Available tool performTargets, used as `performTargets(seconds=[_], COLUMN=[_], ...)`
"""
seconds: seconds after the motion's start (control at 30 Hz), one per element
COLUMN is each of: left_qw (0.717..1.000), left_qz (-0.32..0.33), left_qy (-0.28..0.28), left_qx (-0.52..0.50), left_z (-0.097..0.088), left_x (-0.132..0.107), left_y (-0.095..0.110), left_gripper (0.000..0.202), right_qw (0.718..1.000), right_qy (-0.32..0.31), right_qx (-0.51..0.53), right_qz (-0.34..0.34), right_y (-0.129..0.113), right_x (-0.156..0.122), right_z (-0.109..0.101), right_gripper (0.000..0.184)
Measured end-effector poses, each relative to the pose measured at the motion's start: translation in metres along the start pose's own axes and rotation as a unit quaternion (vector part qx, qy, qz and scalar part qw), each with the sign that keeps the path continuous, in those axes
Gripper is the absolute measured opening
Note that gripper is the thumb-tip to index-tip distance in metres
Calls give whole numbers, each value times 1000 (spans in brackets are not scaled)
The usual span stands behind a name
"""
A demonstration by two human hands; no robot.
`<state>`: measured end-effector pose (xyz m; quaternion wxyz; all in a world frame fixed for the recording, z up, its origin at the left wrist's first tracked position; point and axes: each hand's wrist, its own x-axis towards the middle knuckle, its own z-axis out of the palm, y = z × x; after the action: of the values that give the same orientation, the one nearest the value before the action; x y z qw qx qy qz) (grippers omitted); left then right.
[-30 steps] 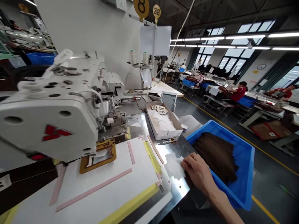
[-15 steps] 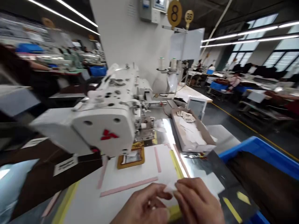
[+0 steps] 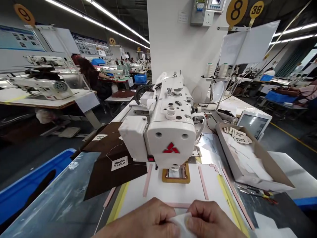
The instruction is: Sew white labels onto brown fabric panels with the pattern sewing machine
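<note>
Both hands are together at the bottom middle, in front of the sewing machine [image 3: 170,132]. My left hand [image 3: 151,219] pinches the left edge of a small white sheet [image 3: 183,222], paper or thin backing; I cannot tell which. My right hand [image 3: 210,218] grips its right edge between thumb and fingers. Beyond them a brown clamp frame [image 3: 164,178] sits under the machine head on a white plate [image 3: 170,191] marked with pink strips. To the left lies dark brown fabric [image 3: 99,178] bearing a white "BIMBA Y LOLA" label [image 3: 119,163].
A cardboard box [image 3: 279,183] of labels and white sheets stands right, with small tools [image 3: 257,193] before it. Loose white pieces [image 3: 268,226] lie nearer me. Blue bins [image 3: 61,162] flank the table. Behind are thread cones [image 3: 209,70] and a display screen [image 3: 252,122]. A co-worker [image 3: 89,74] sits far left.
My view has swung left, bringing the machine to the middle and the left-hand fabric into sight. Both hands still hold the white sheet, now lower in the picture, and more of it shows.
</note>
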<state>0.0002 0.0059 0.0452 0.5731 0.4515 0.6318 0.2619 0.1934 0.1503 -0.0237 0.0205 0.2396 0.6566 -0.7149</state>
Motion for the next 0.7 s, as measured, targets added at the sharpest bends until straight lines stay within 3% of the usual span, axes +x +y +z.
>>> performTargets(seconds=[0.03,0.1,0.13,0.2,0.23,0.3,0.37,0.4,0.47,0.53,0.6,0.7], left_qw=[1000,990,972,902,863,792,739,725,729,755,780,801], left_qz=[-8,6,38,142,198,289,326,328,319,301,278,240], left_qy=[13,112,183,295,311,281,254,259,252,236,225,215], left_qx=[12,85,145,281,346,459,532,547,550,532,513,504], left_z=[-2,-3,-2,1,3,7,9,8,6,1,-5,-13], left_x=[1,1,0,-2,-2,2,10,15,22,23,19,12], left_y=[-3,-9,-14,-25,-33,-52,-73,-82,-91,-89,-78,-60], left_gripper=[27,27,27,27,26,26,48,61,74,79,82,86], right_qw=[1000,992,979,932,903,846,793,763,704,656,619,582], right_qy=[8,70,113,190,216,244,262,276,290,278,254,241], right_qx=[-16,-105,-167,-297,-356,-445,-504,-528,-562,-577,-587,-616], right_qz=[13,-2,-24,-79,-108,-163,-221,-250,-322,-400,-456,-473], right_y=[-3,-8,-10,-10,-9,-5,-1,1,2,1,-1,-2], right_x=[5,15,19,28,32,37,37,36,30,26,26,33], right_z=[1,3,4,4,4,4,4,4,4,5,6,4], right_gripper=[53,43,39,33,32,30,27,25,22,21,23,39])
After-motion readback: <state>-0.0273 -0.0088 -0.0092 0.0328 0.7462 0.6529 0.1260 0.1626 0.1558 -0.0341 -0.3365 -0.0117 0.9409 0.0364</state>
